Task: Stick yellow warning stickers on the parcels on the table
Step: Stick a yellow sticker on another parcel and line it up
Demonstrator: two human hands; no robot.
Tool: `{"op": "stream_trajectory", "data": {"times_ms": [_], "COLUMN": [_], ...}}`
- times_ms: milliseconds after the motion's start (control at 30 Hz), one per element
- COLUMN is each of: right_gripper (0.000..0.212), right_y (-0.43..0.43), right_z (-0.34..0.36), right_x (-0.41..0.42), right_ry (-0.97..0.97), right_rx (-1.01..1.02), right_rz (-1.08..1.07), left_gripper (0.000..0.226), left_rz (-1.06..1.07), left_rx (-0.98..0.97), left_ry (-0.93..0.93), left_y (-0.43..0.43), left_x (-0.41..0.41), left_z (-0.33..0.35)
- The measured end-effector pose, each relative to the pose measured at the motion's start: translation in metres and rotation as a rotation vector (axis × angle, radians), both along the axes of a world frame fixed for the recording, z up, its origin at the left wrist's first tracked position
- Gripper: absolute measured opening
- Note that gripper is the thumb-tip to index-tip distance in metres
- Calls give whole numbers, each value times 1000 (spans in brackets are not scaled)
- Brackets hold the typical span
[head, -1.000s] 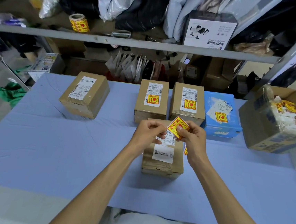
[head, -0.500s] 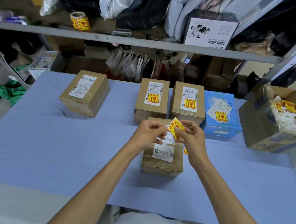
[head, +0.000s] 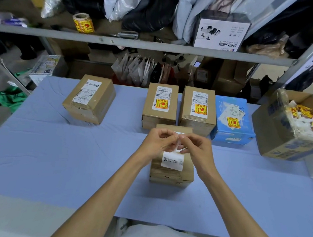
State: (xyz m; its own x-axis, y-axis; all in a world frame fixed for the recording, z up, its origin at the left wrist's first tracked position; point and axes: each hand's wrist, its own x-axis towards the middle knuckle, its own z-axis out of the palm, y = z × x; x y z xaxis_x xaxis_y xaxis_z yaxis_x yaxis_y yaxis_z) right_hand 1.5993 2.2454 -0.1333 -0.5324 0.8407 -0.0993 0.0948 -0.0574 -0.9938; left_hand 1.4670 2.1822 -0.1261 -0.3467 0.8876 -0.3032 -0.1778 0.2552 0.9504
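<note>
The left grip (head: 159,140) and right grip (head: 197,147), fingers curled tight, tips meeting, pinch a nearly hidden sticker between them, just over the nearest brown parcel (head: 171,176) on the worktop (head: 67,157).

Left hand (head: 160,142), right hand (head: 197,149) pinching sticker (head: 176,146), parcel (head: 171,175)

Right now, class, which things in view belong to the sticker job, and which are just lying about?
In the job: left hand, right hand, the white slip they pinch, near parcel, unstickered left parcel, stickered blue parcel, sticker roll, open scrap box.

Lying about: scanner box, black bag, green cloth.
</note>
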Motion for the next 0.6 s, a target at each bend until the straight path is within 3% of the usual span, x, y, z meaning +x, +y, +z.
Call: {"op": "stream_trajectory", "data": {"times_ms": [200,367,600], "right_gripper": [17,20,23], "right_y": [0,-5,-2], "right_z": [0,0,-3], "right_x": [-5,-9,-5], "right_ry": [-32,-66,-21], "right_rx": [1,93,-24], "right_rz": [-80,-34,-142], "left_gripper": [13,40,22], "left_rz": [16,-12,6], "left_rx": [-45,-58,-48], "left_ry": [-16,1,-19], "left_y": [1,3,3], "left_x": [-3,2,-3], "left_z": [-7,-9,-14]}}
